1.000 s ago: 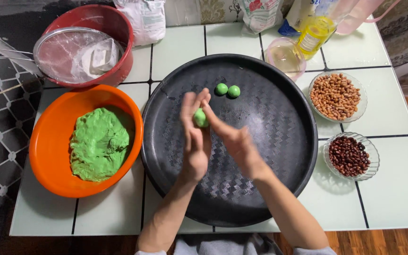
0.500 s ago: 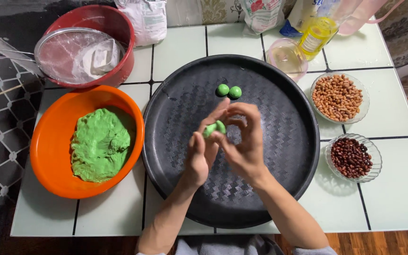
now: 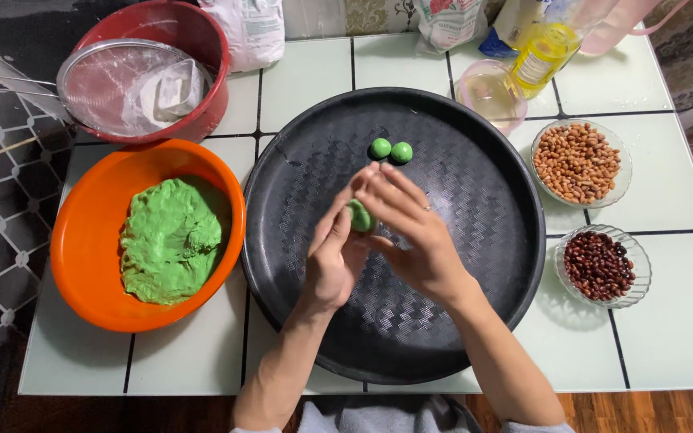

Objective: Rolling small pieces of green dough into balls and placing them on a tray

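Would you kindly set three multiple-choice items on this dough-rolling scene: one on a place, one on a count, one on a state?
1. Where does the big lump of green dough lie?
A. orange bowl
B. red bowl
C. black tray

2. How many finished green balls lie on the black tray?
A. one
B. two
C. four

3. The dough piece between the left hand and right hand is:
A. resting on the tray
B. held above the tray
C. dropped in a bowl

Answers: 1 A, dough fills the orange bowl; 2 B, two lie side by side; 3 B, fingers hold it up.
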